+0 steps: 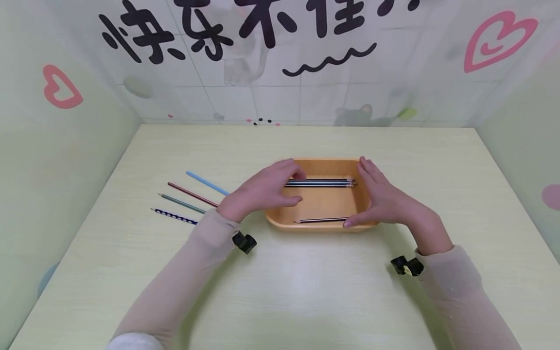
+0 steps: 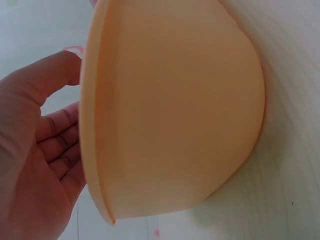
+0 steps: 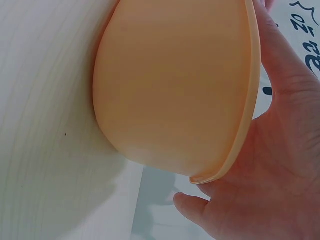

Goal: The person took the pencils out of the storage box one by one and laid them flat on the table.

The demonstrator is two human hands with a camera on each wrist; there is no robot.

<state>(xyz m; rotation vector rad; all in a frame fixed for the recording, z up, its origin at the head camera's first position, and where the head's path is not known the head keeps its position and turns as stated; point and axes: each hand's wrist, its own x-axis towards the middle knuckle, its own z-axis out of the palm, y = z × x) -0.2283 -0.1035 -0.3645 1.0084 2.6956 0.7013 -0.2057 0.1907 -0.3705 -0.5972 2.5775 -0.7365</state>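
Note:
An orange plastic box (image 1: 319, 206) stands on the table between both hands. Several dark striped pencils (image 1: 321, 183) lie together along its back side, and a single dark pencil (image 1: 323, 220) lies near its front wall. My left hand (image 1: 267, 187) is over the box's left end, thumb and fingers apart with nothing between them; in the left wrist view the box's outer wall (image 2: 180, 110) hides part of the fingers. My right hand (image 1: 387, 199) spans the right end, fingers extended along the back corner and thumb at the front rim. Its palm lies close to the rim (image 3: 252, 90) in the right wrist view.
Left of the box, a blue pencil (image 1: 205, 182), a red pencil (image 1: 192, 193), a green pencil (image 1: 181, 202) and a dark patterned pencil (image 1: 174, 216) lie fanned on the table (image 1: 306, 282), partly behind the left forearm. Walls (image 1: 306, 102) border the table's back and sides.

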